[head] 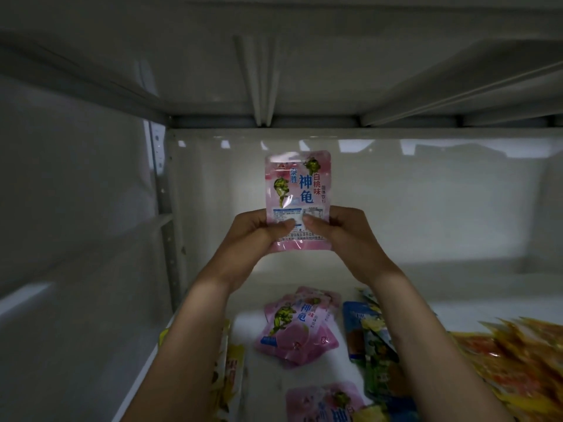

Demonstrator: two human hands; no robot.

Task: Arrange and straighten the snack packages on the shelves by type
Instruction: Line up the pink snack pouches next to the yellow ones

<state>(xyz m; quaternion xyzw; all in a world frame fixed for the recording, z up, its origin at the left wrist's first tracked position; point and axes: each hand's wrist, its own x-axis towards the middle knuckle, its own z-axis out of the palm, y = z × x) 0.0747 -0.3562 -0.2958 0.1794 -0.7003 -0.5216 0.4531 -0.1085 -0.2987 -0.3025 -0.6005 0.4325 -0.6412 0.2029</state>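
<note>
While upheld, pink packet point(297, 190) between hands point(300, 233).

Both bare forearms raised, converging upward and forward. Left hand point(255, 231) and right hand point(342, 229) side by side at the same height, thumbs turned toward the camera and nearly meeting, fingers curled behind. Each pinching a lower corner of one upright pink packet point(297, 190) standing above the knuckles.

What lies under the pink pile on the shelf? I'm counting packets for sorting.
The top pink packet rests on more overlapping pink packets, on the white shelf. How many, or anything beneath, is covered.
</note>
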